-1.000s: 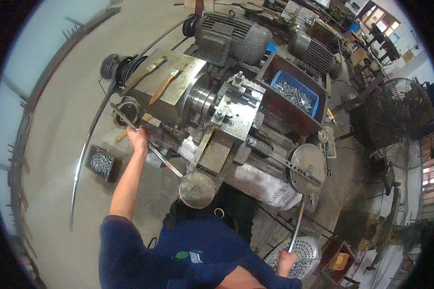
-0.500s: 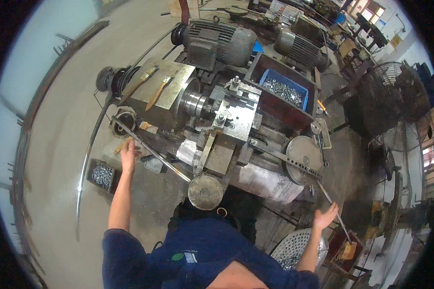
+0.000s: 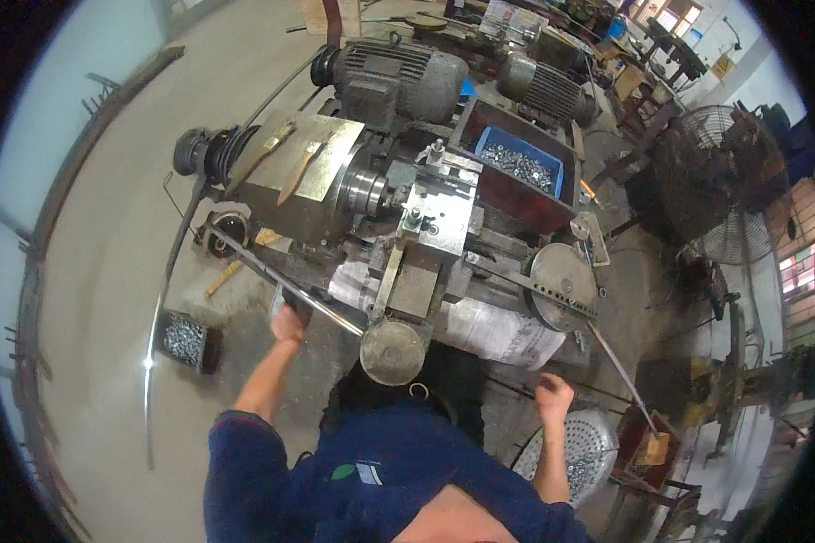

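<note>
My left hand (image 3: pixel 287 324) is below the long metal bar (image 3: pixel 290 285), its fingers closed beside a dark object on the floor-side tray area; whether it grips something is hidden. A tan stick-shaped thing (image 3: pixel 224 279) lies farther left. My right hand (image 3: pixel 553 398) is curled shut at the upper edge of a white perforated basin (image 3: pixel 527 452) of small metal parts, and I see nothing in it. Between my arms stands a lathe with a shiny chuck (image 3: pixel 364 192), a steel tool post (image 3: pixel 439 222) and a round handwheel (image 3: pixel 392 353).
Two brushes (image 3: pixel 301 172) lie on the lathe's headstock cover. A blue bin (image 3: pixel 560 174) of small metal parts sits behind. At the left stands a dark box (image 3: pixel 210 348) of parts. Another handwheel (image 3: pixel 561 281), a long rod (image 3: pixel 620 371) and a large fan (image 3: pixel 715 172) are at the right.
My left hand has moved right, away from the tan stick-shaped thing, and its fingers have closed. My right hand has moved left and gone from spread to curled. The view has shifted slightly.
</note>
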### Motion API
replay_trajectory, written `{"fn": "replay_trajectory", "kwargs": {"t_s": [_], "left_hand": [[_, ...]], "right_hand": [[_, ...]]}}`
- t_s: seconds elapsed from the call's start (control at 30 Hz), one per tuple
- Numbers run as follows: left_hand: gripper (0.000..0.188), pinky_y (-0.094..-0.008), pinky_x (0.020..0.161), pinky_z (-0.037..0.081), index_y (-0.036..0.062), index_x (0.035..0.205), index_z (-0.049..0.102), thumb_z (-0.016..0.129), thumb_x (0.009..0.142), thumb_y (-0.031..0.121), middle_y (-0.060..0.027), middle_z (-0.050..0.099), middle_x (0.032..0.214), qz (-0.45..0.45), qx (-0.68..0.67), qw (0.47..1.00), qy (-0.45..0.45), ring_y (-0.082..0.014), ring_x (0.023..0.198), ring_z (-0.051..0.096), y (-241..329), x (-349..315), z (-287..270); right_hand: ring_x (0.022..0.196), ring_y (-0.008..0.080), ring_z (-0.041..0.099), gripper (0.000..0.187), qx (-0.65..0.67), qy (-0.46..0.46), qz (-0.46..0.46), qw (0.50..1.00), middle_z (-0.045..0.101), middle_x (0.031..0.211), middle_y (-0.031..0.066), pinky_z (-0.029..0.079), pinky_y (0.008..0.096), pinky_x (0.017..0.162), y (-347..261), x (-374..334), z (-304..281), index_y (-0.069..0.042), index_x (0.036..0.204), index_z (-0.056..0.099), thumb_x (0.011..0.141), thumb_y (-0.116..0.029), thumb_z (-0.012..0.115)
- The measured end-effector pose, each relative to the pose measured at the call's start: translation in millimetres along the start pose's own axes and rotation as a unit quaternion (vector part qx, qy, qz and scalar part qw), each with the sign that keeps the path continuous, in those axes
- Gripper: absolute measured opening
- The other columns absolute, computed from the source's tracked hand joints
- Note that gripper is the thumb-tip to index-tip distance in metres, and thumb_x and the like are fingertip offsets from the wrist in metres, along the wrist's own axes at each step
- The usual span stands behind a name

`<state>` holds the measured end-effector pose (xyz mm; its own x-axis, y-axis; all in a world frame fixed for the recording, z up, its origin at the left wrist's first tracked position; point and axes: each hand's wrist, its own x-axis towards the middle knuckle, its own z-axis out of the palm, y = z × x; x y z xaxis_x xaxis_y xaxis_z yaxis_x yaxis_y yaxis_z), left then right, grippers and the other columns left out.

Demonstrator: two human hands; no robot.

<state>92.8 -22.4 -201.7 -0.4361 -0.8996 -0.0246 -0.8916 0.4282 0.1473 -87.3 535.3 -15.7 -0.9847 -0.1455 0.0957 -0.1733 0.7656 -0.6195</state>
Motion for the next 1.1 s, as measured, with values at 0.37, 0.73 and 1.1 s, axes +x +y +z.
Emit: {"fn": "replay_trajectory", "kwargs": {"t_s": [0.37,0.73,1.1], "left_hand": [[0.038,-0.0413,0.077,0.049,0.0109,0.109,0.059,0.058,0.078,0.034,-0.0146,0.065,0.094,0.183,0.038,0.965,-0.184,-0.0311,0.091,0.061,-31,37,-116],[0.034,-0.0376,0.072,0.048,0.0095,0.114,0.057,0.061,0.081,0.017,-0.0128,0.065,0.088,0.069,-0.123,0.975,0.174,-0.0281,0.081,0.063,-154,11,-330],[0.023,-0.0463,0.072,0.049,0.0037,0.085,0.064,0.06,0.074,0.024,-0.0207,0.063,0.084,-0.066,0.039,0.996,0.049,-0.0382,0.081,0.06,-211,36,-290]], "right_hand": [[0.081,0.0309,0.061,0.033,0.032,-0.031,-0.279,0.959,0.064,0.087,0.0153,0.048,0.0345,0.075,-204,122,-35,-0.002,0.089,0.065,0.057,-0.008,0.059],[0.079,0.0295,0.064,0.033,0.084,-0.179,-0.402,0.894,0.065,0.084,0.0179,0.05,0.0326,0.073,-347,179,33,-0.001,0.088,0.067,0.059,-0.016,0.059],[0.077,0.0359,0.062,0.039,-0.067,-0.225,-0.364,0.902,0.064,0.078,0.0206,0.049,0.0382,0.074,-385,184,98,-0.008,0.083,0.071,0.052,-0.027,0.06]]}}
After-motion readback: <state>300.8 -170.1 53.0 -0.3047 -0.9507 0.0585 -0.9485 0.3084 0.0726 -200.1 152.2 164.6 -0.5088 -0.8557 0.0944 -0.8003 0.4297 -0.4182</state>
